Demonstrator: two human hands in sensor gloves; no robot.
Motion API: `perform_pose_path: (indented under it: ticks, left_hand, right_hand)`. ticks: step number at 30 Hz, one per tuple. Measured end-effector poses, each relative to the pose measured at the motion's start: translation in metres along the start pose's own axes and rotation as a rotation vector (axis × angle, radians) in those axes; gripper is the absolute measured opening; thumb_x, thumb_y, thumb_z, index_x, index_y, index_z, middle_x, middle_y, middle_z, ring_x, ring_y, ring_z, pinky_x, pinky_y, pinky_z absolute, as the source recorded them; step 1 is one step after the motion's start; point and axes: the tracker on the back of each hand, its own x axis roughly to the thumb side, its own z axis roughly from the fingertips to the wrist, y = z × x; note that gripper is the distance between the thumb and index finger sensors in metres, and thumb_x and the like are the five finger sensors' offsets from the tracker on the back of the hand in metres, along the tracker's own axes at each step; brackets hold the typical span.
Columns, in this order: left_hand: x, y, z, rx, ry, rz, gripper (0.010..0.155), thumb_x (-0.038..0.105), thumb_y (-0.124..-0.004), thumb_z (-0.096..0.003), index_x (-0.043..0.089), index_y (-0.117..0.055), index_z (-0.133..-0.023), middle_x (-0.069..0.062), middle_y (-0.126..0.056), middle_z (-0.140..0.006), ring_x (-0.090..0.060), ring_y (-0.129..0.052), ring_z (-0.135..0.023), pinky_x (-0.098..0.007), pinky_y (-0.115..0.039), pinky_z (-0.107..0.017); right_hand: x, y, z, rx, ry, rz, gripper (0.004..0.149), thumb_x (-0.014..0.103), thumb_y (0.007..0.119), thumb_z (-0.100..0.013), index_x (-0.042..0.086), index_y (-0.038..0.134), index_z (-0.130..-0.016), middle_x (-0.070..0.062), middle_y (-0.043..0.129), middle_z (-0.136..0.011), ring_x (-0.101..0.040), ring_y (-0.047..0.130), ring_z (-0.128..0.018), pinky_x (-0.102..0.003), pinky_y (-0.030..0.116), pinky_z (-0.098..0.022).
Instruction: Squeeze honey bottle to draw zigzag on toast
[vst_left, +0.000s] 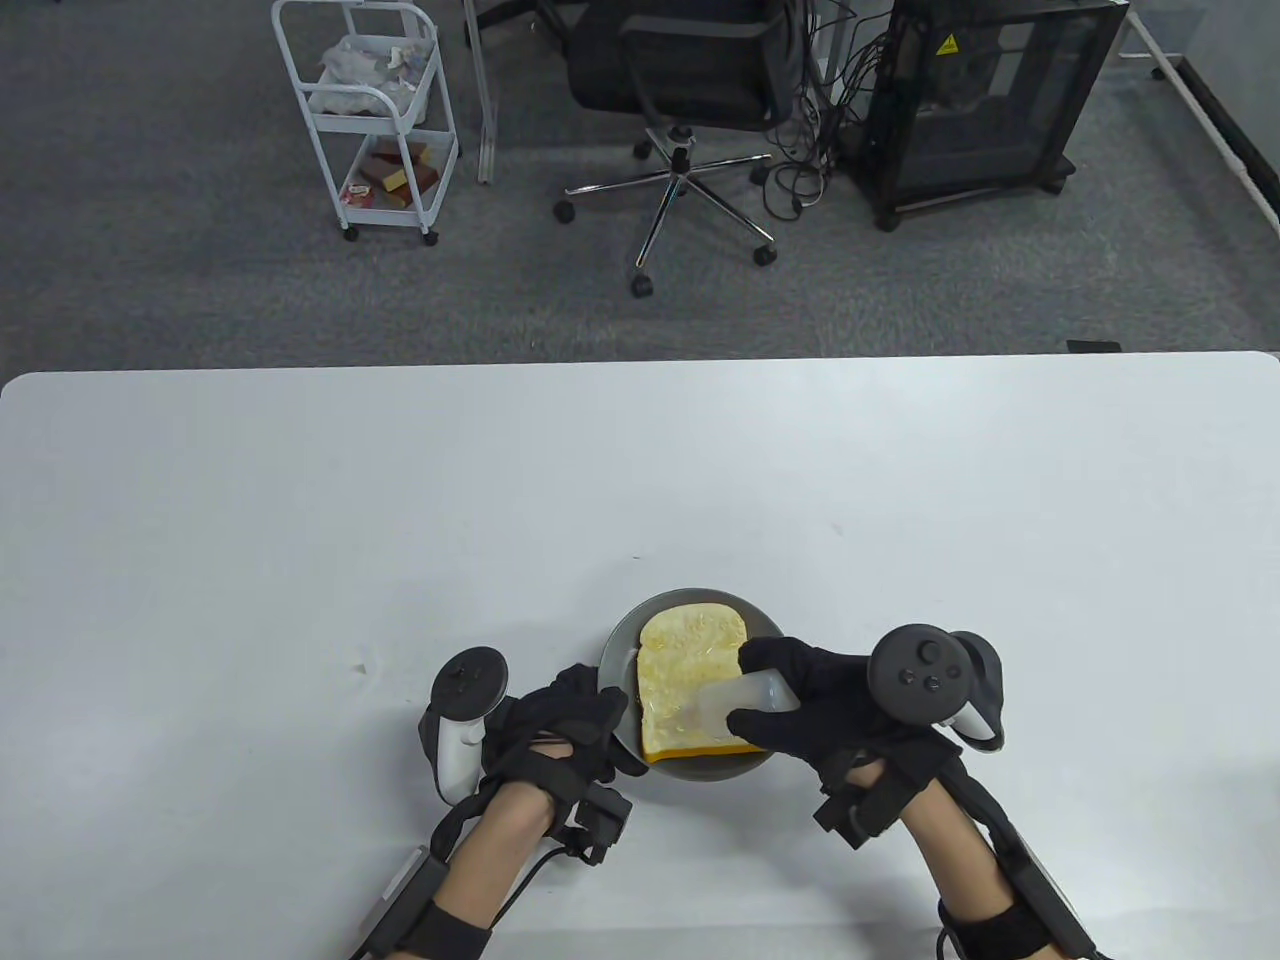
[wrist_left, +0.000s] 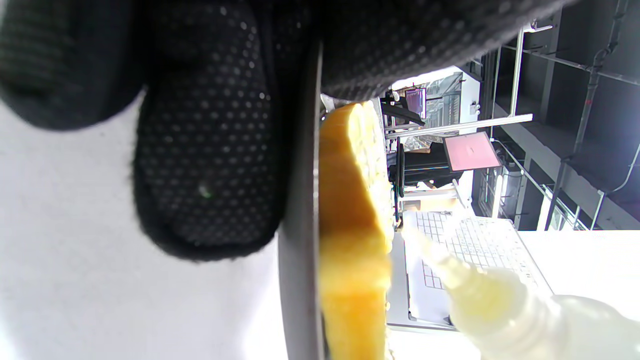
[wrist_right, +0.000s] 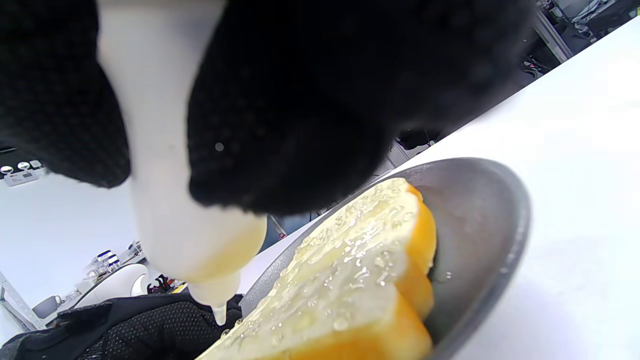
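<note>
Now on the worktop the left hand steadies the plate, toast already glistening with honey, while the right hand grips the bottle tilted nozzle-down over the near edge, zigzag seemingly almost finished.

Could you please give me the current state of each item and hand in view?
honey bottle: tilted, nozzle down over the toast, gripped by the right hand.
toast: flat on the plate, top glistening with honey.
plate: on the table, rim touched by the left hand.
</note>
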Motion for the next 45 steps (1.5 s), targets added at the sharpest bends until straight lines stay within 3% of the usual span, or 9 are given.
perform_pose_path:
  ticks: [45]
  left_hand:
    - [0.0, 0.004, 0.001, 0.005, -0.005, 0.017, 0.049, 0.027, -0.081, -0.0512, -0.002, -0.066, -0.089, -0.021, -0.106, -0.06, -0.025, -0.119, -0.032, -0.043, -0.093, -0.027]
  right_hand:
    - [-0.023, -0.058, 0.022, 0.011, 0.108, 0.043, 0.071, 0.059, 0.101, -0.039, 0.014, 0.084, -0.091, -0.011, 0.105, -0.058, -0.012, 0.109, -0.018, -0.017, 0.095, -0.008]
